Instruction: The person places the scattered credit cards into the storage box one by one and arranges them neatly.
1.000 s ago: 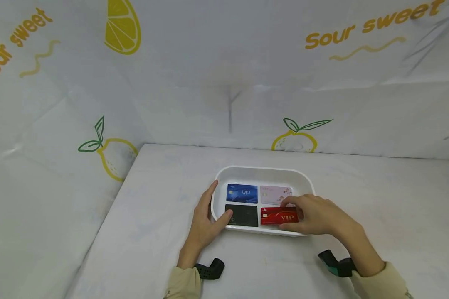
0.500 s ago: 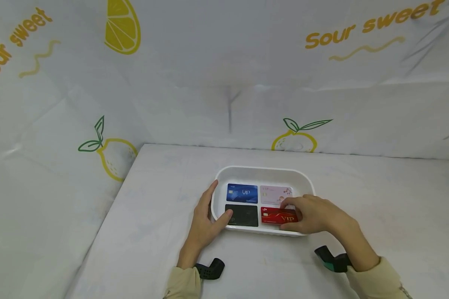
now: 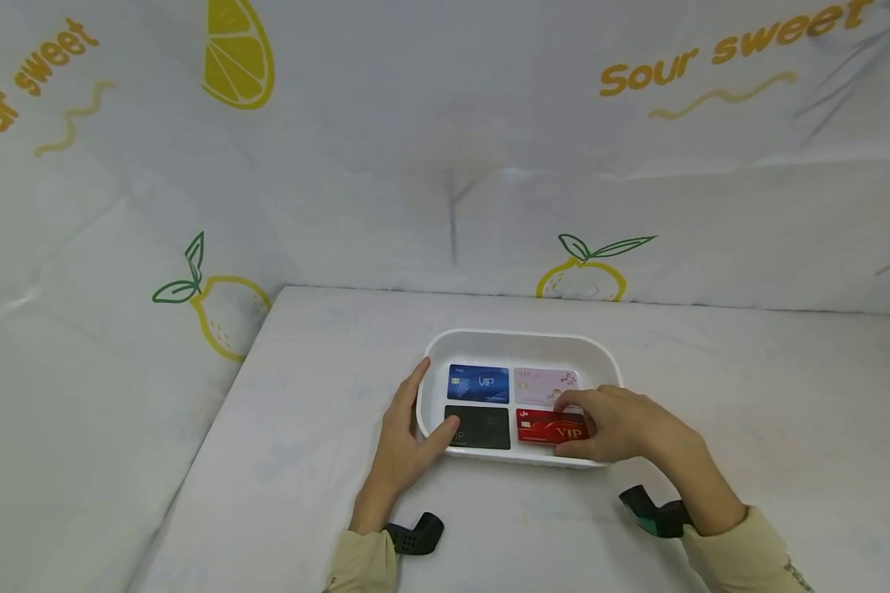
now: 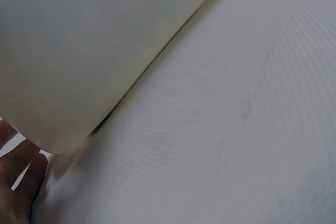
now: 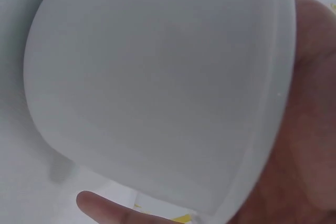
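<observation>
A white plastic tray (image 3: pixel 534 342) stands on the table with cards lying in two rows on its floor. At the back are a blue VIP card (image 3: pixel 479 385) and a pink VIP card (image 3: pixel 541 383); in front, a black card (image 3: pixel 482 428) and a red VIP card (image 3: pixel 549 427). My left hand (image 3: pixel 404 449) holds the tray's left end, thumb over the rim above the black card, fingers along the outer wall. With thumb and fingers at its long edges, my right hand (image 3: pixel 623 424) pinches the red card's right end. Only the tray's outer wall (image 5: pixel 157 87) fills most of the right wrist view.
A white cloth covers the table (image 3: pixel 326 362) around the tray. Behind it rises a white backdrop (image 3: pixel 386 165) printed with lemons and lettering. Black wrist devices sit below the left hand (image 4: pixel 23 177) and the right hand.
My right forearm has shifted slightly left, and the red card's near edge looks slightly higher. The left hand and the tray keep their places; the whole view drifts a little.
</observation>
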Available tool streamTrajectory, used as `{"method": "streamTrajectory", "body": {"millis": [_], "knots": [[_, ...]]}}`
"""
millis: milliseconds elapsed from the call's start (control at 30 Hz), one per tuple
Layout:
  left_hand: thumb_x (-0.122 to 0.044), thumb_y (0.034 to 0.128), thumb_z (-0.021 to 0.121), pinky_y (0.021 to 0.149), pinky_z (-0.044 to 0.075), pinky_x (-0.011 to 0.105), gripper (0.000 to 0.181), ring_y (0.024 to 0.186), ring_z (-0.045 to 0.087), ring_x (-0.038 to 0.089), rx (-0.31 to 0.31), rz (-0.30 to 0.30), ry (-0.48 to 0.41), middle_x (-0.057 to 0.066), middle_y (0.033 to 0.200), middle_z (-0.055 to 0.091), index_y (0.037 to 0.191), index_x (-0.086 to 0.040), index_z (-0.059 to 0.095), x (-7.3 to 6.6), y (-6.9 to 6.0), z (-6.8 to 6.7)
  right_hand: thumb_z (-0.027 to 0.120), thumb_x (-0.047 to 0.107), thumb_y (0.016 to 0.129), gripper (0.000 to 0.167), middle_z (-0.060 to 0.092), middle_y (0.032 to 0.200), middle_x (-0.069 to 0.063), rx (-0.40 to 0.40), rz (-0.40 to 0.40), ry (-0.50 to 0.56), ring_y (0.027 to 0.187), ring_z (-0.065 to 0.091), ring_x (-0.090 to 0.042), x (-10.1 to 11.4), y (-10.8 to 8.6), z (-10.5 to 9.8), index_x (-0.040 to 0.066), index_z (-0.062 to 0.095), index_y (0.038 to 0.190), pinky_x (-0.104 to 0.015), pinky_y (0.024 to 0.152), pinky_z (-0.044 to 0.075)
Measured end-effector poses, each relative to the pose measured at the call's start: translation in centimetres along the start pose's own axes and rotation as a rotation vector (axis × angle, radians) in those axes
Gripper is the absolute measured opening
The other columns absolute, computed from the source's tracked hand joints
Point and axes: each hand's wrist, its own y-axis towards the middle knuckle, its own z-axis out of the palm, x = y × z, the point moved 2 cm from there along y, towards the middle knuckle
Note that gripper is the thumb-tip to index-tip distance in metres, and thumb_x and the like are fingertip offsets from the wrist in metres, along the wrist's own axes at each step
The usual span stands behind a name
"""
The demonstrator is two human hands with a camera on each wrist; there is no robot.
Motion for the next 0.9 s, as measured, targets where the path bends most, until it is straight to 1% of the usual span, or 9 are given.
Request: {"method": "streamTrajectory", "body": {"millis": [167, 233, 300, 467, 567, 667, 733, 800, 900], "knots": [[-0.027, 0.0864, 0.074, 0.116, 0.043, 0.054, 0.083, 0.146, 0.047, 0.031, 0.005, -0.001, 0.003, 0.014, 0.159, 0.045, 0.159, -0.011, 0.037, -0.2, 0.1, 0.0, 0.087, 0.043, 0.076, 0.058, 0.063, 0.09, 0.001, 0.001, 0.011, 0.008, 0.089, 0.055, -0.017, 0.0, -0.1, 0.0, 0.016, 0.068, 0.123, -0.037, 0.075, 0.056], [-0.027, 0.0864, 0.074, 0.116, 0.043, 0.054, 0.083, 0.146, 0.047, 0.032, 0.005, 0.008, 0.008, 0.015, 0.159, 0.045, 0.158, -0.011, 0.037, -0.2, 0.1, 0.1, 0.087, 0.042, 0.076, 0.059, 0.063, 0.09, 0.0, -0.004, 0.014, 0.009, 0.09, 0.055, -0.017, 0.0, -0.2, 0.0, 0.016, 0.068, 0.125, -0.038, 0.075, 0.056], [-0.027, 0.0865, 0.074, 0.116, 0.043, 0.053, 0.083, 0.146, 0.047, 0.032, 0.003, 0.018, 0.013, 0.015, 0.159, 0.045, 0.159, -0.011, 0.037, -0.2, 0.1, 0.1, 0.087, 0.042, 0.076, 0.06, 0.065, 0.094, -0.001, -0.009, 0.022, 0.01, 0.092, 0.056, -0.019, 0.0, -0.3, 0.0, 0.015, 0.068, 0.127, -0.041, 0.078, 0.058], [-0.026, 0.0867, 0.074, 0.116, 0.044, 0.053, 0.083, 0.145, 0.048, 0.032, 0.002, 0.027, 0.012, 0.015, 0.159, 0.045, 0.159, -0.011, 0.036, -0.2, 0.2, 0.2, 0.085, 0.041, 0.079, 0.058, 0.063, 0.092, 0.0, -0.061, 0.013, 0.027, 0.088, 0.055, -0.018, 0.0, -0.7, 0.0, 0.015, 0.067, 0.128, -0.035, 0.072, 0.053], [-0.027, 0.0867, 0.074, 0.115, 0.044, 0.053, 0.083, 0.145, 0.048, 0.031, 0.003, 0.023, 0.011, 0.015, 0.159, 0.045, 0.159, -0.012, 0.036, -0.3, 0.1, 0.2, 0.083, 0.04, 0.081, 0.05, 0.058, 0.083, 0.004, -0.144, -0.025, 0.024, 0.083, 0.052, -0.014, 0.0, -1.2, 0.2, 0.016, 0.071, 0.124, -0.028, 0.065, 0.045], [-0.027, 0.0865, 0.074, 0.116, 0.044, 0.052, 0.083, 0.145, 0.048, 0.032, 0.0, 0.028, 0.017, 0.015, 0.16, 0.045, 0.159, -0.014, 0.036, -0.3, 0.1, 0.2, 0.082, 0.039, 0.082, 0.041, 0.059, 0.081, 0.007, -0.263, -0.066, -0.018, 0.084, 0.052, -0.013, 0.0, -1.7, 0.4, 0.019, 0.075, 0.117, -0.029, 0.066, 0.044], [-0.027, 0.0866, 0.075, 0.117, 0.043, 0.052, 0.085, 0.146, 0.047, 0.033, -0.001, 0.031, 0.024, 0.015, 0.16, 0.044, 0.16, -0.015, 0.034, -0.3, 0.0, 0.2, 0.082, 0.038, 0.083, 0.036, 0.065, 0.085, 0.006, -0.343, -0.085, -0.049, 0.088, 0.056, -0.016, -0.1, -1.8, 0.5, 0.021, 0.077, 0.114, -0.035, 0.072, 0.049], [-0.028, 0.0865, 0.075, 0.118, 0.041, 0.052, 0.086, 0.147, 0.045, 0.033, 0.0, 0.033, 0.038, 0.014, 0.162, 0.042, 0.161, -0.017, 0.033, -0.3, 0.0, 0.0, 0.082, 0.037, 0.083, 0.033, 0.07, 0.093, 0.002, -0.414, -0.092, -0.075, 0.097, 0.059, -0.02, -0.1, -1.9, 0.6, 0.022, 0.078, 0.112, -0.044, 0.081, 0.052], [-0.032, 0.0864, 0.075, 0.119, 0.038, 0.058, 0.087, 0.151, 0.039, 0.034, 0.006, 0.026, 0.092, 0.013, 0.164, 0.037, 0.161, -0.018, 0.032, -0.8, 0.1, -0.4, 0.081, 0.038, 0.084, 0.036, 0.072, 0.111, -0.006, -0.499, -0.09, -0.1, 0.112, 0.06, -0.03, -0.1, -1.9, 0.6, 0.02, 0.077, 0.115, -0.058, 0.093, 0.051]]}}
